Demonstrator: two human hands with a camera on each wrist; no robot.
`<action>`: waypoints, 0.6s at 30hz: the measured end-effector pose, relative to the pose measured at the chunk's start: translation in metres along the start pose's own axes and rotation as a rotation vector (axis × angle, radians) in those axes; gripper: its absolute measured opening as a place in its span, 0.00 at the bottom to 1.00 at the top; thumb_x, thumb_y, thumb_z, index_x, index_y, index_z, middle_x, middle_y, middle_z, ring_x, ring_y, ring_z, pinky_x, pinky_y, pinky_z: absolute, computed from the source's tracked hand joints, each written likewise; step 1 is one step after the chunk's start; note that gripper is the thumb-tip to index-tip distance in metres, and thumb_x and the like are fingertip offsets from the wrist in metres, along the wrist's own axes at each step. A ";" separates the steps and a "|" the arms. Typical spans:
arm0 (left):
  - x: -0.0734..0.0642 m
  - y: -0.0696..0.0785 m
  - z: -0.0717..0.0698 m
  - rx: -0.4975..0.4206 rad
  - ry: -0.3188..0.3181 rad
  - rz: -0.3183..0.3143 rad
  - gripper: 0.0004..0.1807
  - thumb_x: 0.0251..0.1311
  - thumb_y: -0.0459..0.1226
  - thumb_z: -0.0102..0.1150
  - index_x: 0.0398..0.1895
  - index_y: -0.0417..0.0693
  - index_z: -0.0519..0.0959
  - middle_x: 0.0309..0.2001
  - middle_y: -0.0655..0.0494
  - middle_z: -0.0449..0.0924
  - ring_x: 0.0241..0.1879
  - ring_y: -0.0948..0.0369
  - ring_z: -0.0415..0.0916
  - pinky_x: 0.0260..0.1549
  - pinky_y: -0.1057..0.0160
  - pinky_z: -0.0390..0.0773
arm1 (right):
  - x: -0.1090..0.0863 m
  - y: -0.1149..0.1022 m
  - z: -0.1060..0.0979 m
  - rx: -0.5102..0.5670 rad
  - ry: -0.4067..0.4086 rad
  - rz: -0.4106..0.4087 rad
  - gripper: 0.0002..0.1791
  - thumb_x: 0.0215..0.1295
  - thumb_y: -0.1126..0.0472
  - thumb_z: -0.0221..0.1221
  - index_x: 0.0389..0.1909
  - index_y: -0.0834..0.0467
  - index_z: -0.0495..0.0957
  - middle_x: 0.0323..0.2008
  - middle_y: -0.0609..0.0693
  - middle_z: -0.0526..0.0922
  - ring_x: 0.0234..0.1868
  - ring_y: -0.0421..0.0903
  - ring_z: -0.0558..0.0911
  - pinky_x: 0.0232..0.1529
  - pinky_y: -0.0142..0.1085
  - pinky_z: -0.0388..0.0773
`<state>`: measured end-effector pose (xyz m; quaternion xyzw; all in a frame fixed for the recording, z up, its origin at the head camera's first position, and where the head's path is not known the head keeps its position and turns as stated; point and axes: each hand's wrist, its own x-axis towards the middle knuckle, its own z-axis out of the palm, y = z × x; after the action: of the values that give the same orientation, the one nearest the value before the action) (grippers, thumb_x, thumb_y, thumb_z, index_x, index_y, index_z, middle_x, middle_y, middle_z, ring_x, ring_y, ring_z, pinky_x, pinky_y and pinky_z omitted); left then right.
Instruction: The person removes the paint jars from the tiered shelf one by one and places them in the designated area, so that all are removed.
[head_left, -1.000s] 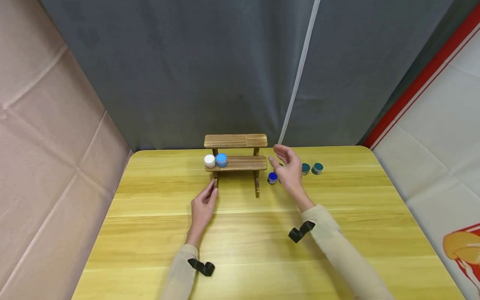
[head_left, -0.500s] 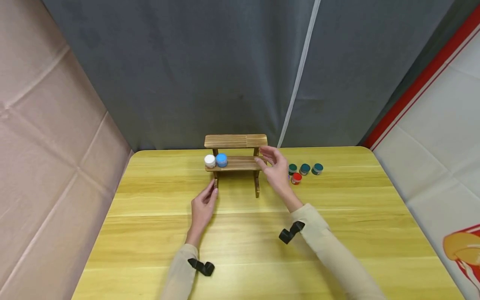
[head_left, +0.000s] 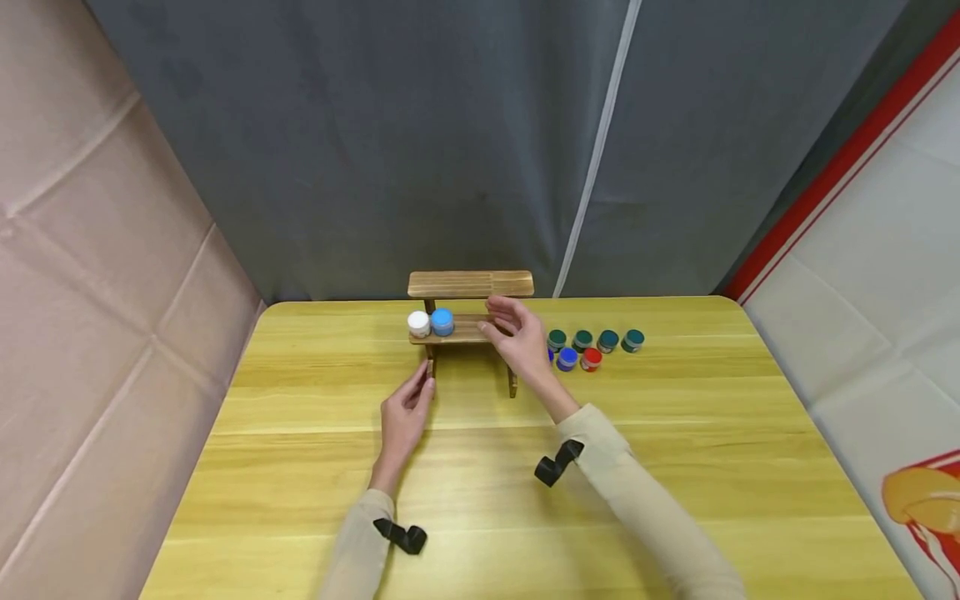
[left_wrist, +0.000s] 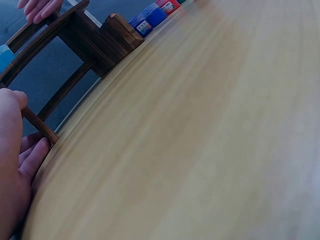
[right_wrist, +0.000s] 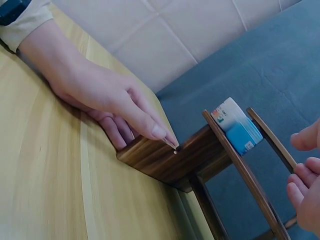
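A two-tier wooden shelf point(head_left: 471, 284) stands near the table's back edge. On the left end of its lower tier sit a white-lidded jar point(head_left: 418, 323) and a light blue jar point(head_left: 442, 322), side by side. My left hand point(head_left: 402, 421) pinches the shelf's left side leg near the tabletop, thumb on one face and fingers on the other, as the right wrist view shows. Over the right part of the lower tier hovers my right hand point(head_left: 519, 340), thumb and fingers apart. No object shows between them in the right wrist view. This hand hides the tier's right end.
Right of the shelf, small jars stand on the table in two rows: several with dark green or teal lids point(head_left: 582, 340) behind, blue ones point(head_left: 567, 359) and a red one point(head_left: 591, 359) in front. A grey curtain point(head_left: 375, 167) hangs behind the table.
My right hand has moved left from above the small jars to the shelf's lower tier, uncovering the green, blue and red jars. The left hand stays at the shelf's leg.
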<state>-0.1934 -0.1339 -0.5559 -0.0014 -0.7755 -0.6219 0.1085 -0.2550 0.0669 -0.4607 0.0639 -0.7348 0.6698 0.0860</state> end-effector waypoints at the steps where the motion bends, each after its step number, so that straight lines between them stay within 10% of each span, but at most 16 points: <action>1: 0.000 0.000 0.000 0.002 -0.001 0.001 0.21 0.71 0.35 0.60 0.66 0.43 0.77 0.58 0.37 0.81 0.50 0.43 0.85 0.48 0.68 0.87 | 0.001 0.001 0.003 -0.006 -0.009 -0.002 0.24 0.62 0.73 0.67 0.60 0.69 0.76 0.60 0.67 0.80 0.62 0.61 0.79 0.68 0.47 0.78; 18: 0.001 -0.003 0.003 0.022 0.013 0.007 0.21 0.71 0.35 0.60 0.65 0.42 0.77 0.61 0.40 0.80 0.57 0.45 0.82 0.52 0.61 0.86 | 0.004 0.007 0.049 -0.165 -0.067 -0.046 0.25 0.63 0.67 0.68 0.61 0.66 0.77 0.60 0.61 0.82 0.62 0.55 0.81 0.68 0.40 0.78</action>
<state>-0.1950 -0.1321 -0.5590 0.0013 -0.7814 -0.6132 0.1158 -0.2620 0.0189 -0.4707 0.0960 -0.7882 0.6024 0.0818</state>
